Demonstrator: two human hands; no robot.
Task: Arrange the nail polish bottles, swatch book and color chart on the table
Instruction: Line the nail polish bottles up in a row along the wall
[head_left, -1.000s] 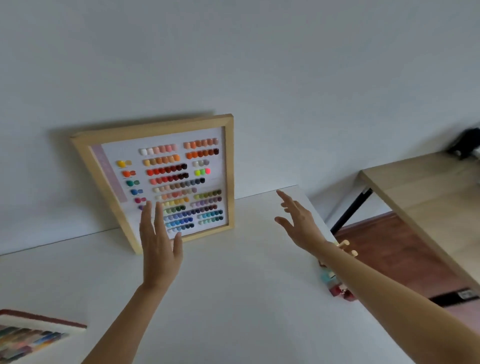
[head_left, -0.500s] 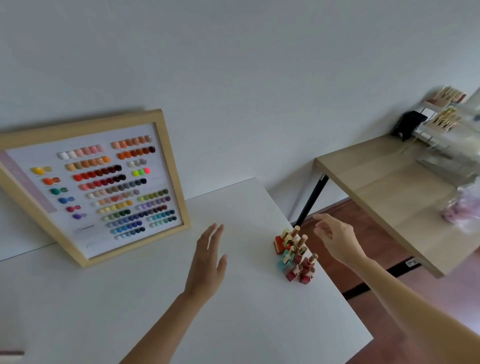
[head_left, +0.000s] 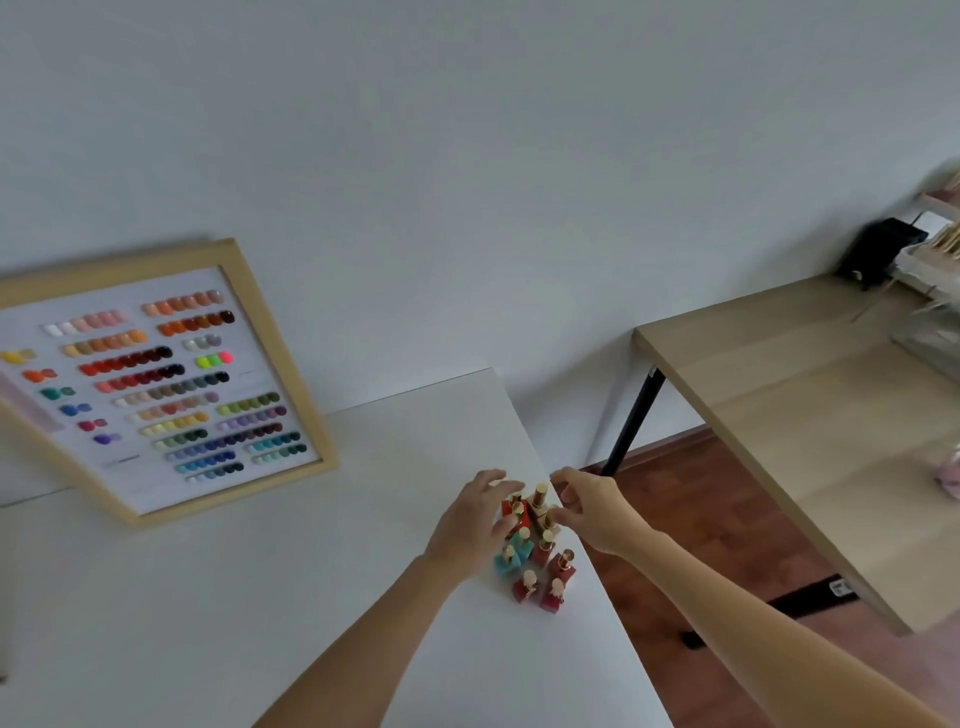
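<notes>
The small red and teal glass nail polish bottles with gold caps stood clustered, the left hand and right hand curling their fingers around the far bottles.

Soft, even daylight fills the scene, rather dim and cool, with a grey-blue cast over the plain white wall and the white rectangular table. No glare or hard highlight shows anywhere. Shadows are faint: a soft one lies on the wall above the wooden-framed colour chart of nail swatches at the table's back edge. The wide lens bends straight lines, so the table edges splay outward. The frame's right edge is smeared, where the clear rack on the light wooden side table blurs. Small details stay soft overall.
</notes>
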